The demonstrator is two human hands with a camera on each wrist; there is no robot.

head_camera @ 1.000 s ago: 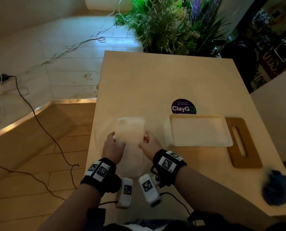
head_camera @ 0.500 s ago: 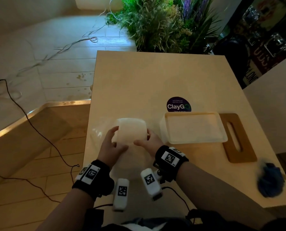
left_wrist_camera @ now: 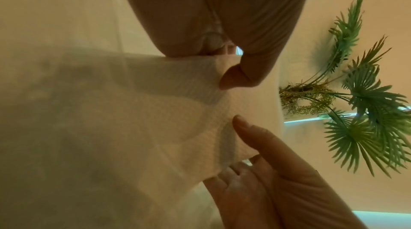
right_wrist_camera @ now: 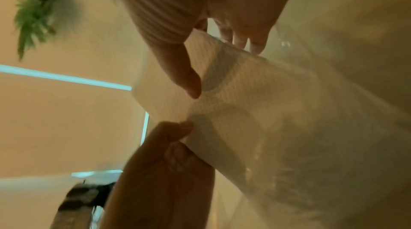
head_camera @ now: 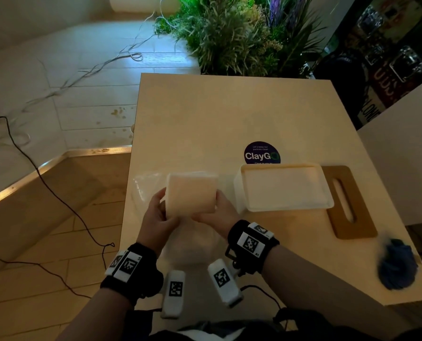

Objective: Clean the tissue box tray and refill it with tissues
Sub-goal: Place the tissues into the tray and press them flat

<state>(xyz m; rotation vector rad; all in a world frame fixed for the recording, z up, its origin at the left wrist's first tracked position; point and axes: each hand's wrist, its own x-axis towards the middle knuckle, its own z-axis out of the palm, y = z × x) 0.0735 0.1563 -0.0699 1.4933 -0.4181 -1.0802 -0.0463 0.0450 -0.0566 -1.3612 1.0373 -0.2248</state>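
Table (head_camera: 229, 114): two hands (gripping) one tissue stack (head_camera: 191, 193).

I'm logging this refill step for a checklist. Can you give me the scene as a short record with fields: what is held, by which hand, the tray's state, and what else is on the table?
held item: stack of tissues, lifted off the table
left hand: grips the stack's left edge
right hand: grips the stack's right edge
wrapper: clear plastic packaging lying under and behind the stack
tray: white, open, right of the stack; no loose tissue stack seen in it
lid: wooden slotted lid lying flat, right of the tray
cloth: blue cloth at the table's right near corner
sticker: round ClayGo sticker behind the tray
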